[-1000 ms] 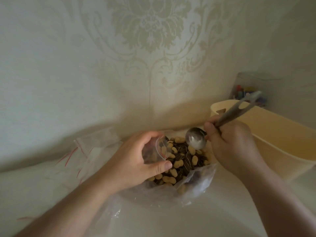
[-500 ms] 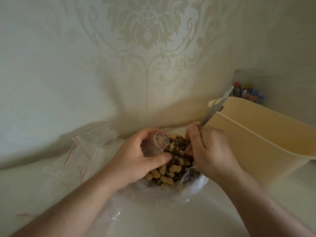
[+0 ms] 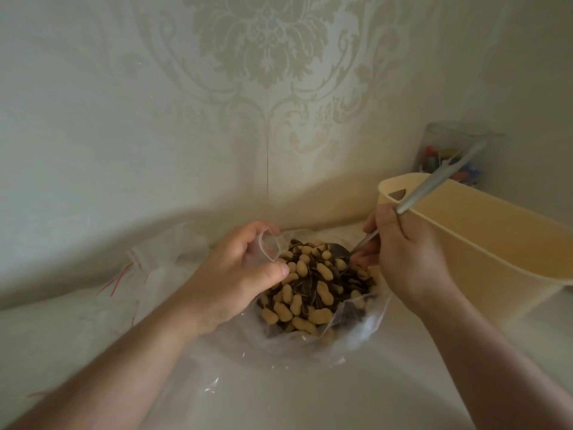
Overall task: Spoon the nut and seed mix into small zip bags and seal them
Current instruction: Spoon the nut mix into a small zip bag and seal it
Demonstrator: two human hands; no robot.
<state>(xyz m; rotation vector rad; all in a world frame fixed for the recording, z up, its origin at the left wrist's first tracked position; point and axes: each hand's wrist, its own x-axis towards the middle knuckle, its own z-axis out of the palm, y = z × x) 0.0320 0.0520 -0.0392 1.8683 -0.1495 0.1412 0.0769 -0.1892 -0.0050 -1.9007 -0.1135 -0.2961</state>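
A heap of peanuts and striped seeds (image 3: 313,287) lies in a big clear plastic bag (image 3: 356,330) on the white table. My left hand (image 3: 235,274) grips a small clear zip bag (image 3: 269,248), its mouth held open just left of the heap. My right hand (image 3: 406,256) grips a metal spoon (image 3: 341,252) by the handle; the bowl is dug into the far side of the mix and the handle sticks up to the right.
A cream plastic tub (image 3: 483,243) stands close on the right. Behind it is a clear jar of coloured bits (image 3: 449,156). Several spare zip bags with red strips (image 3: 133,274) lie at the left. The patterned wall is close behind.
The spoon went from hanging above the heap down into the mix, and now its bowl shows at the heap's far side. My left hand stayed put with the small bag.
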